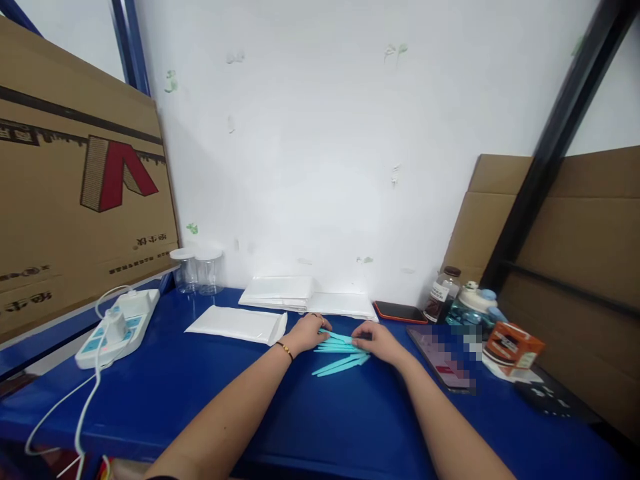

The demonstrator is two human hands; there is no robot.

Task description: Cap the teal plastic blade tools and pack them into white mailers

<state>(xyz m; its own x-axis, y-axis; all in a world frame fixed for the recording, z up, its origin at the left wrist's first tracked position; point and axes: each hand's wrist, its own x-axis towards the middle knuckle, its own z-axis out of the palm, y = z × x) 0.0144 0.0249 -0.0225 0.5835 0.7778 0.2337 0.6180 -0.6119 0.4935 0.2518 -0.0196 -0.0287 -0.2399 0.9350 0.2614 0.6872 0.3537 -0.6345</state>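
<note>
Several turquoise plastic knives lie bunched on the blue table between my two hands. My left hand, with a ring and a beaded bracelet at the wrist, has its fingers closed at the left end of the bunch. Across from it, my right hand pinches the right end with thumb and fingers. Nearer to me, a couple of loose turquoise knives rest apart from the bunch, their blades pointing left. The fingers cover parts of the bunch, so how many knives each hand grips is hidden.
White flat packets lie left of my hands, with stacked packets against the wall. A power strip and two clear jars stand left. On the right are a tablet, a phone, bottles and an orange box.
</note>
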